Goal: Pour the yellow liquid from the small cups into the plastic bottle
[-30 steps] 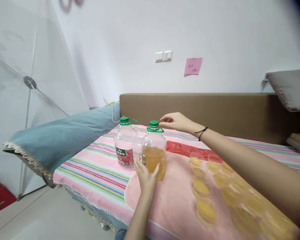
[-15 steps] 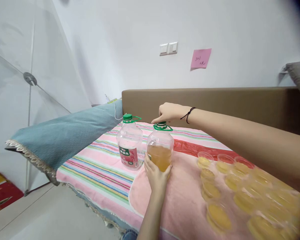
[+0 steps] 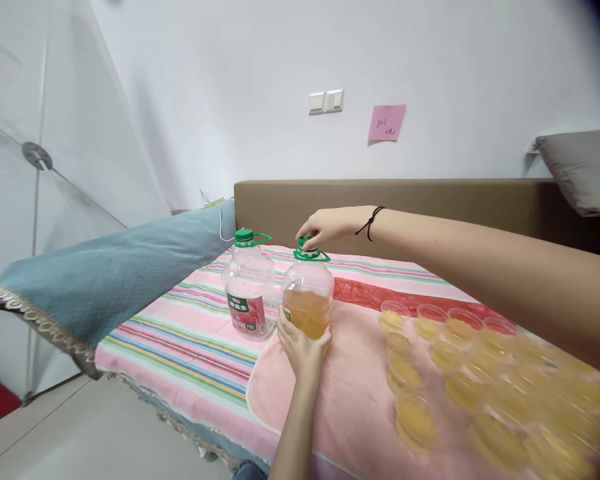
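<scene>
A clear plastic bottle of amber liquid (image 3: 307, 310), a bit over half full, stands upright on the pink cloth. My left hand (image 3: 300, 343) wraps round its lower side from the front. At the top, the fingers of my right hand (image 3: 320, 227) close on the green bottle cap (image 3: 306, 241), partly hiding it. A green carry ring circles the neck just below. Left of it, apart, stands a second clear bottle (image 3: 247, 270), green-capped with a red fruit label; no liquid shows in it.
Several clear plastic cups of yellow liquid (image 3: 415, 421) crowd the right side of the pink cloth (image 3: 353, 393). Behind them runs a strip of red plastic (image 3: 360, 292). A blue padded cover (image 3: 130, 267) lies at left, and a brown headboard (image 3: 405, 207) rises behind.
The view has swung slightly right, so everything sits further left. My right fingers have shifted their grip on the cap, curling over it. My left hand keeps its hold on the bottle.
</scene>
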Action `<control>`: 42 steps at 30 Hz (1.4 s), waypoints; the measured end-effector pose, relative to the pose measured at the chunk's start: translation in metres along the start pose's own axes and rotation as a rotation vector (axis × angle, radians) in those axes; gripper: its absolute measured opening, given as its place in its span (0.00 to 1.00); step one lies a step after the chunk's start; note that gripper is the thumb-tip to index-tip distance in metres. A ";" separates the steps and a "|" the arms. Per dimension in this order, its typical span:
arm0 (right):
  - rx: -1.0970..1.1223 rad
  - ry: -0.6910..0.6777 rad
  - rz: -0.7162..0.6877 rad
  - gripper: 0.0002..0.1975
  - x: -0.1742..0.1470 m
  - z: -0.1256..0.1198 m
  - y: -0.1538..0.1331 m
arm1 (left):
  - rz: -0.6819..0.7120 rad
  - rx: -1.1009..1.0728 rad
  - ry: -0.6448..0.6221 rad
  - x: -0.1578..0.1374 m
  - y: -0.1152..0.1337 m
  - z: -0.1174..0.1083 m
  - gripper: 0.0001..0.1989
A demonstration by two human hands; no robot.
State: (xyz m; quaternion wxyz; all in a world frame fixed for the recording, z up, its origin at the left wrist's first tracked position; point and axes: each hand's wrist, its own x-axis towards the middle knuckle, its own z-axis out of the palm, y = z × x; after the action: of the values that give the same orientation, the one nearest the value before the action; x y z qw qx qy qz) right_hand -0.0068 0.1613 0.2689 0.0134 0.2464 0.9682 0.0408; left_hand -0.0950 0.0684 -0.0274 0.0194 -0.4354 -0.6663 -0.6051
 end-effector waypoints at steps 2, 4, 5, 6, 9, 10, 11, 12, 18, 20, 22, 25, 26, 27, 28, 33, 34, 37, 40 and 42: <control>0.000 0.025 -0.025 0.15 -0.001 -0.001 0.000 | -0.005 -0.004 0.003 0.000 0.000 0.000 0.58; -0.001 0.073 -0.044 0.16 -0.004 -0.005 -0.001 | -0.002 0.000 -0.001 0.000 0.000 0.000 0.59; 0.002 0.099 -0.041 0.17 -0.006 -0.008 -0.001 | 0.002 0.004 -0.005 0.000 0.000 -0.001 0.59; 0.015 0.125 -0.028 0.17 -0.008 -0.010 0.000 | 0.005 0.009 -0.010 0.000 0.000 -0.001 0.59; 0.121 0.218 0.075 0.18 -0.022 -0.011 0.006 | -0.002 0.020 -0.021 0.000 -0.001 -0.001 0.58; 0.170 0.265 0.126 0.19 -0.029 -0.005 0.010 | -0.005 0.022 -0.025 0.000 0.000 -0.001 0.58; 0.216 0.315 0.185 0.20 -0.036 0.003 0.014 | -0.007 0.022 -0.030 0.000 0.000 -0.001 0.58; 0.259 0.356 0.251 0.20 -0.044 0.016 0.018 | -0.009 0.022 -0.035 0.000 0.001 -0.001 0.58; 0.453 0.226 0.566 0.19 -0.085 0.138 0.020 | -0.029 0.042 -0.053 0.000 0.006 0.000 0.61; 0.487 0.173 0.599 0.23 -0.088 0.178 0.011 | -0.031 0.054 -0.049 0.000 0.008 0.001 0.63; 0.513 0.146 0.613 0.27 -0.086 0.209 0.001 | -0.025 0.066 -0.048 0.000 0.008 0.002 0.65; 0.568 0.107 0.596 0.36 -0.080 0.241 -0.014 | -0.014 0.086 -0.064 0.001 0.004 0.002 0.66; 0.582 0.097 0.588 0.38 -0.079 0.248 -0.017 | -0.011 0.094 -0.075 0.001 0.003 0.002 0.65; 0.591 0.094 0.579 0.39 -0.079 0.254 -0.020 | -0.008 0.100 -0.087 0.001 0.001 0.001 0.65; 0.598 0.099 0.572 0.40 -0.079 0.258 -0.021 | -0.003 0.105 -0.100 0.001 -0.001 0.001 0.65; 0.702 0.223 0.528 0.46 -0.080 0.253 -0.013 | 0.009 0.124 -0.128 0.000 -0.003 0.001 0.66; 0.748 0.265 0.512 0.48 -0.078 0.247 -0.010 | 0.010 0.118 -0.119 0.000 -0.003 0.002 0.66; 0.998 0.409 0.417 0.49 -0.066 0.228 -0.010 | 0.008 0.056 -0.112 0.000 -0.001 0.002 0.63; 1.292 0.489 0.305 0.48 -0.052 0.214 -0.019 | -0.029 -0.011 -0.115 0.001 -0.001 0.001 0.60; 1.367 0.513 0.306 0.45 -0.045 0.212 -0.027 | -0.042 -0.041 -0.108 0.004 -0.001 -0.002 0.60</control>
State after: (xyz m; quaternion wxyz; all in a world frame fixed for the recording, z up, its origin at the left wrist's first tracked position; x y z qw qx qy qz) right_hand 0.0299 0.1314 0.0558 -0.3750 0.3143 0.7054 -0.5129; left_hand -0.0990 0.0688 -0.0253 -0.0384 -0.4535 -0.6628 -0.5946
